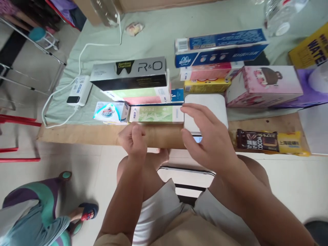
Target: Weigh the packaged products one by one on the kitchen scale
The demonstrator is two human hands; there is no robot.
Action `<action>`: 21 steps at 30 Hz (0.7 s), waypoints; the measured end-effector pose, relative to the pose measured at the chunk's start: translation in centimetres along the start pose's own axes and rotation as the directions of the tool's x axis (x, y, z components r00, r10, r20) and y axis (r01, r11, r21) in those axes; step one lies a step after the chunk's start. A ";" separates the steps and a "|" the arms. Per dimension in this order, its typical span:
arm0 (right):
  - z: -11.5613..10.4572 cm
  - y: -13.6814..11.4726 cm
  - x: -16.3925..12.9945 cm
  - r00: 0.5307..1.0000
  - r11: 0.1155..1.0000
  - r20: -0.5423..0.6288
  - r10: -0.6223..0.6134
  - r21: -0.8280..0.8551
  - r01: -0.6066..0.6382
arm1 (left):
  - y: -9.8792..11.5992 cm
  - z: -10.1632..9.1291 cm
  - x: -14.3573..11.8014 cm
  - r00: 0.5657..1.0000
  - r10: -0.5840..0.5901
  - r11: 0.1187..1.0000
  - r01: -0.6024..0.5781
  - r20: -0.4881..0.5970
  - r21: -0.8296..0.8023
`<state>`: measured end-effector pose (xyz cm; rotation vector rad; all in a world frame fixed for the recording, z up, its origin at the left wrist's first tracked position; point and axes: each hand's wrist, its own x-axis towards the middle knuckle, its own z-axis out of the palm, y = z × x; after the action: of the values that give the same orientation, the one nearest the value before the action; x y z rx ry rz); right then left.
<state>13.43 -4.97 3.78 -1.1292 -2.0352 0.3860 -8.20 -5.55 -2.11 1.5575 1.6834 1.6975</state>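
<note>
- The white box (207, 107) lay at the front edge of the table (82, 135), just beside the green carton (156, 113), and the right hand (208, 140) rested on its near side.
- The right hand was spread wide, the fingers reaching over the left part of the lid and the thumb at the near corner; it touched the box but I could not tell if it really gripped it.
- The box looked stiff and smooth, with round corners, so I judged it slippery and probably light; a hold across two opposite sides would be safer than a hold on the lid only.
- The left hand (133, 141) was closed into a loose fist at the table edge, just below the green carton; whether it held something small was hidden.
- Left of the green carton lay a small toothpaste box (110, 112), and behind them the black carton (129, 73) sat on top of other cartons.
- Further back stood the blue carton (220, 46), and to the right the pink box (263, 85).
- The cocoa bar (257, 140) lay at the table edge, well apart from the right hand.
- A power bank (80, 90) with a white cable lay at the far left.
</note>
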 end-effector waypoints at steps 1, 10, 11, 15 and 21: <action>-0.7 0.6 0.3 0.999 0.999 -0.036 0.038 -0.001 -0.039 | 0.3 0.5 -0.1 0.999 0.033 0.999 -0.032 0.025 -0.018; -4.8 5.2 1.1 0.913 0.909 -0.147 0.380 0.239 -0.341 | 7.5 8.3 -0.9 0.865 0.315 0.945 -0.249 0.392 -0.211; -5.3 5.5 1.1 0.905 0.898 -0.157 0.395 0.273 -0.345 | 8.6 9.0 0.0 0.851 0.340 0.937 -0.269 0.400 -0.223; -8.8 6.3 2.5 0.879 0.867 -0.196 0.434 0.356 -0.349 | 14.5 11.9 6.9 0.821 0.378 0.924 -0.364 0.428 -0.118; -15.3 8.7 11.7 0.758 0.785 -0.209 0.618 0.111 -0.610 | 17.7 18.2 20.9 0.816 -0.085 0.901 -0.182 0.572 0.393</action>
<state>26.17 8.08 14.46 -1.7298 -1.3976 0.5757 6.77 15.92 17.80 2.0566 1.7382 0.7291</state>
